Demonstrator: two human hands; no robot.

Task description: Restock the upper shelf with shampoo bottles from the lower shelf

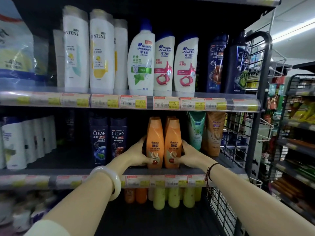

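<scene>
- Orange plastic marks the two Rejoice shampoo bottles: the left orange bottle (pixel 154 143) and the right orange bottle (pixel 173 144) stand upright and touching at the front edge of the lower shelf (pixel 190 171), with more orange bottles lined up behind them.
- The left hand (pixel 139 155) curls around the outer side of the left orange bottle, its grip pressed on it with a red-nailed thumb lying across the label.
- The right hand (pixel 189 155) mirrors this on the right orange bottle, fingers wrapped behind it and thumb on the front, so the pair is squeezed between both hands.
- A pale bangle (pixel 109 180) sits on the left wrist; a dark cord bracelet (pixel 210 171) circles the right wrist.
- Just left of the hands stand two dark Clear bottles (pixel 108 139); to the right, a green tube (pixel 196 132) and a brown tube (pixel 214 133) stand cap down.
- The upper shelf (pixel 150 102) carries white Pantene bottles (pixel 88 51), Head & Shoulders bottles (pixel 162 63) and dark blue Clear bottles (pixel 226 65) above a strip of price tags.
- A wire rack (pixel 242 133) hangs on the shelf unit's right end.
</scene>
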